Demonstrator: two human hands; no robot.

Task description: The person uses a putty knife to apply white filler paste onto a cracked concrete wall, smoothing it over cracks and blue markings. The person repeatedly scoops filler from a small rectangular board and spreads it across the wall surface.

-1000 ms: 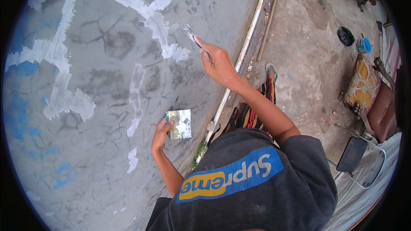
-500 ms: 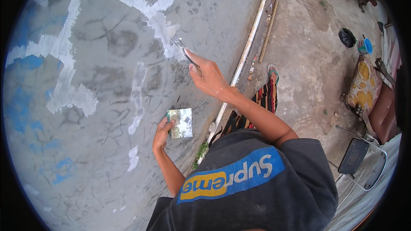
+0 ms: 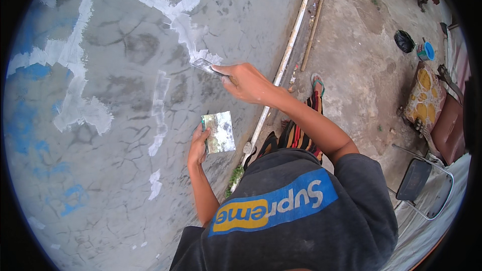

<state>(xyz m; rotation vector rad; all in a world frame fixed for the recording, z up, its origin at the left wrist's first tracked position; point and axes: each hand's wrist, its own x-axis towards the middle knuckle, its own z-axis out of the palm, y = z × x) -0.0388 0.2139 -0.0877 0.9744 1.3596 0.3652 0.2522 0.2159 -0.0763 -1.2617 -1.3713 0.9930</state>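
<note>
In my right hand is a putty knife, its flat metal blade against the grey wall at the lower end of a white filler streak. The fingers close round its handle. Lower down, my left hand grips the edge of a square metal plate, smeared with whitish filler, thumb on its face. The plate is held off the wall, close in front of my body. Branching white streaks run over the wall's upper left, and a narrower broken strip lies left of the plate.
A white pipe runs along the wall's foot, with a pole beside it. On the concrete floor stand a blue bucket, a black plastic bag, a patterned cushion and a metal-framed chair.
My right hand has drawn the putty knife down the wall, and its blade has turned flatter. My left hand has moved the plate slightly up and to the right.
</note>
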